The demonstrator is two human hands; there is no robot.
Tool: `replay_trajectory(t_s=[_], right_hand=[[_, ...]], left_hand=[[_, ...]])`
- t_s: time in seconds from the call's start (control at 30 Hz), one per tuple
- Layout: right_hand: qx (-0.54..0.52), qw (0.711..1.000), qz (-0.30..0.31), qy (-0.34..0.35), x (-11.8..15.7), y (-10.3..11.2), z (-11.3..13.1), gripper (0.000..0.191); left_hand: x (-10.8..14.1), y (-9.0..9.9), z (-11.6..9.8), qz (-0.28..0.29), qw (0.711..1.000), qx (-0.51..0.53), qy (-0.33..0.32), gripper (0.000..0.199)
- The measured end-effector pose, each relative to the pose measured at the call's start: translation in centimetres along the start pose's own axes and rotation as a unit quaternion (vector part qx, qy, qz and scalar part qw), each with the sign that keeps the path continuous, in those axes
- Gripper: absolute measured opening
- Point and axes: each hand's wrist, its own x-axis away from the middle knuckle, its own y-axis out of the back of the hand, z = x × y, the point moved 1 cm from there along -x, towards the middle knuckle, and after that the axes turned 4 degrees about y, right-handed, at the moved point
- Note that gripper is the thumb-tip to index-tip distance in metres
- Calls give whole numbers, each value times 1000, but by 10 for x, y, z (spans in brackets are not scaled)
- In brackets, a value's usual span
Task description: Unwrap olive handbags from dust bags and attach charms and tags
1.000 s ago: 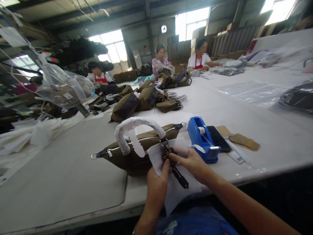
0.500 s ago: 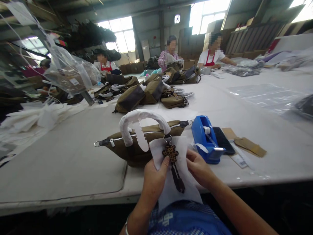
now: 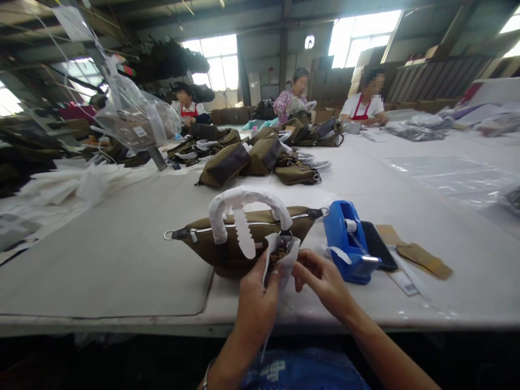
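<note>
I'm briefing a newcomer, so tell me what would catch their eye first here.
Probably the bright blue tape dispenser, right of the olive bag. Then the bag's white-wrapped handle, arching above its silver zip. In front, the left hand holds a white sheet partly folded around a leopard-print charm, the right hand close beside.

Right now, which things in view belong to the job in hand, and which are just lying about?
Likely the job:
paper, in your left hand
charm, partly inside the paper
bag, just beyond your hands
tape dispenser, untouched but near your right hand

Likely just lying about:
flat black thing
brown tags
clear plastic
other bags
</note>
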Motion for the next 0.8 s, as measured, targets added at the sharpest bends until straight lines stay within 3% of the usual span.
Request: replay_trajectory(t_s=[0.17, 0.4, 0.5, 0.7, 0.8], right_hand=[[73, 994, -85, 19, -12, -6, 1, 38], [81, 974, -203, 62, -16, -31, -5, 42], [77, 968, -229, 66, -16, -38, -5, 42], [39, 977, -206, 42, -14, -38, -7, 45], [94, 974, -190, 78, -11, -33, -6, 44]], left_hand=[[0, 3, -2, -1, 995, -77, -61, 47], [4, -14, 9, -165, 941, -245, -165, 45], [1, -21, 8, -197, 919, -284, -189, 45], [-4, -30, 6, -193, 880, -359, -242, 51], [-2, -31, 3, -171, 869, -389, -255, 54]])
